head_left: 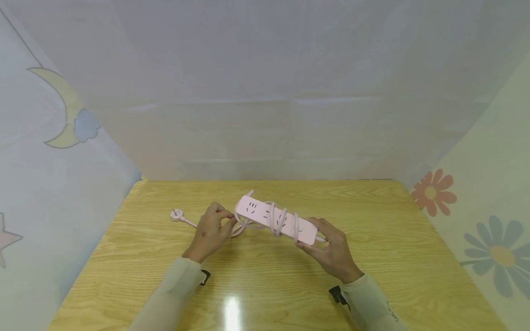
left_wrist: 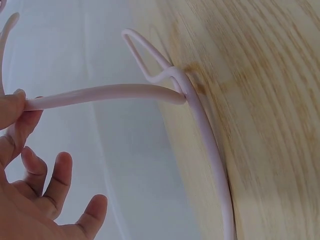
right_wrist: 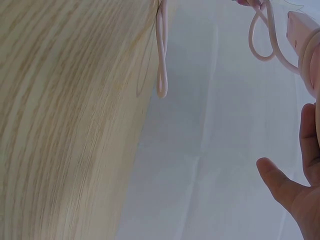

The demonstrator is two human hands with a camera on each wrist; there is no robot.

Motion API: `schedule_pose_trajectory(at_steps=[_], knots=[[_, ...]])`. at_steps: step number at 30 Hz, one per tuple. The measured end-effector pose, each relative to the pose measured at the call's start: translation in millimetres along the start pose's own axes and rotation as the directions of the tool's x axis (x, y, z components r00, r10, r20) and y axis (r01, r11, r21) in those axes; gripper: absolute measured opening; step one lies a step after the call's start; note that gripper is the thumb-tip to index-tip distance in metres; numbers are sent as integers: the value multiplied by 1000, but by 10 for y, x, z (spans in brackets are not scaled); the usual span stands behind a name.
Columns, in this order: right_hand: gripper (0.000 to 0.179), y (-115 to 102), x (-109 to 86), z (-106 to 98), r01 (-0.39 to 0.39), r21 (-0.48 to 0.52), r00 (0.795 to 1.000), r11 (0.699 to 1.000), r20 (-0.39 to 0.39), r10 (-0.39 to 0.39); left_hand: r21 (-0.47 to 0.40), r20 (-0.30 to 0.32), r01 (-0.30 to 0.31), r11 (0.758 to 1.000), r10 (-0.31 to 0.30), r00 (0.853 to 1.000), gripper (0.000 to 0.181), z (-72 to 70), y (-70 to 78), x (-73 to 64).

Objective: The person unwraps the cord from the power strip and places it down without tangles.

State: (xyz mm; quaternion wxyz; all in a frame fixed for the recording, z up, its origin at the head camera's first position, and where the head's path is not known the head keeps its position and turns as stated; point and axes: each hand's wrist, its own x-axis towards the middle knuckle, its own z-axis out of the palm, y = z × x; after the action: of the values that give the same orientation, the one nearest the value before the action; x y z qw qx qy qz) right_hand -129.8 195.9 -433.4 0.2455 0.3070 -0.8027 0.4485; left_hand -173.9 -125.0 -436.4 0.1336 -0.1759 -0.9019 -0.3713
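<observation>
A pink power strip (head_left: 258,211) is held tilted above the table, its sockets facing up and its cord (head_left: 296,227) wound several times around it. My right hand (head_left: 331,248) grips the strip's right end between thumb and fingers; in the right wrist view only part of that hand (right_wrist: 295,195) shows at the edge. Close to the strip's left end, my left hand (head_left: 210,232) pinches the cord (left_wrist: 100,93) between thumb and index finger, the other fingers loosely bent. More cord (left_wrist: 212,135) lies loose on the wood. The plug (head_left: 176,214) rests on the table left of my left hand.
The wooden table (head_left: 265,285) runs back to a pale cloth wall (head_left: 265,133). Printed side walls stand left and right, with a moon (head_left: 62,105) on one and flowers (head_left: 430,192) on the other.
</observation>
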Motion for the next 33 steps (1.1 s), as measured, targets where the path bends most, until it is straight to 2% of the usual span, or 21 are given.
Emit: schedule_pose_trajectory(at_steps=[13, 19, 33], knots=[[54, 8, -17, -3, 28, 28, 1000, 999, 9, -29, -13, -10, 61, 998, -61, 998, 8, -6, -11, 17], [49, -22, 4, -9, 61, 34, 998, 998, 13, -62, -9, -2, 80, 997, -80, 997, 9, -21, -7, 35], [49, -16, -16, -20, 29, 65, 997, 997, 67, -33, -10, 9, 127, 992, -127, 992, 10, -67, 9, 31]])
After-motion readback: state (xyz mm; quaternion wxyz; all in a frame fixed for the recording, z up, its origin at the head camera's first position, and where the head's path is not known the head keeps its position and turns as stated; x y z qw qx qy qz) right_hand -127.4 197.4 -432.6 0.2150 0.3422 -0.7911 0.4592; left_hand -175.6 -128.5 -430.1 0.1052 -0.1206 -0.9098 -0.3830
